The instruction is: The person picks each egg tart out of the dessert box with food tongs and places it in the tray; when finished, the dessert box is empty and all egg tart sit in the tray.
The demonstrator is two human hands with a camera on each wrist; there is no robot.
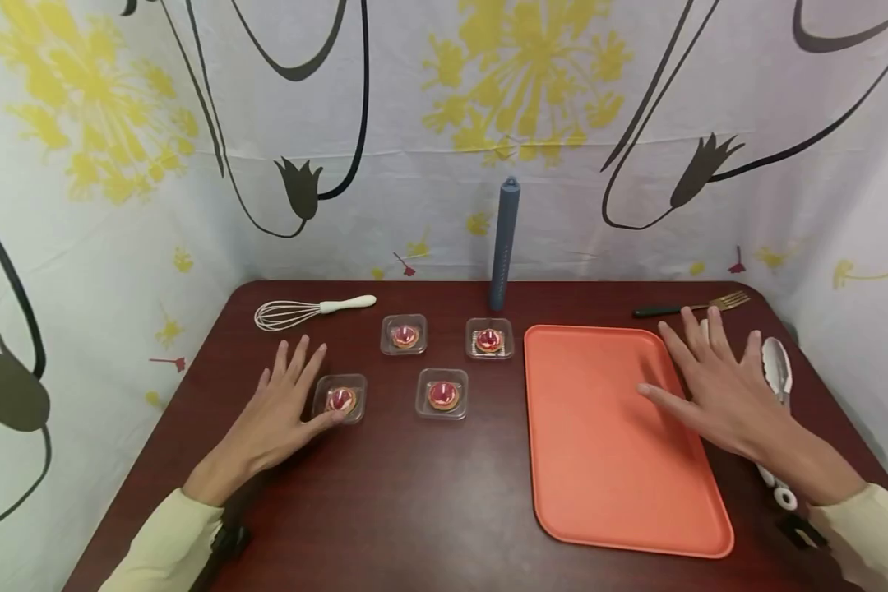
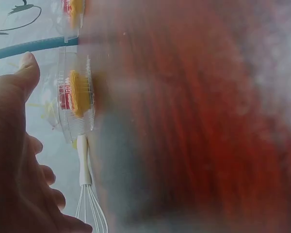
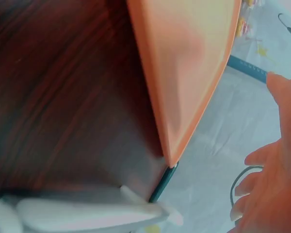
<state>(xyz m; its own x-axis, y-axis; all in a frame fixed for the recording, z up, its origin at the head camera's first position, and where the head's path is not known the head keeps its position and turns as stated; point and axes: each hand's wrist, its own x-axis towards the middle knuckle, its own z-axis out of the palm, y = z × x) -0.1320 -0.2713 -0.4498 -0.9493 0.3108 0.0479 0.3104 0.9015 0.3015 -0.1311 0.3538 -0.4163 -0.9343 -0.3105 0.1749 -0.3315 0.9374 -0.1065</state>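
My left hand [image 1: 277,415] reaches over the table's left side, fingers spread and holding nothing. Its thumb overlaps the edge of a clear plastic container [image 1: 320,396] with a small red-topped tart [image 1: 341,400] inside. More such containers stand to the right, among them one in front [image 1: 441,412] and one behind [image 1: 393,348]. In the left wrist view, a tart's yellow crust [image 2: 81,94] shows through the plastic beyond the thumb. My right hand [image 1: 733,403], also spread and holding nothing, hovers over the right edge of an orange tray [image 1: 614,436]. Metal tongs [image 1: 775,367] lie partly hidden beneath it.
A whisk [image 1: 348,303] with a white handle lies at the back left. Behind the containers a tall, slim blue column [image 1: 504,247] stands upright. At the back right lies a fork [image 1: 654,312] with a dark handle and gold tines. Patterned cloth [image 1: 414,123] encloses the table.
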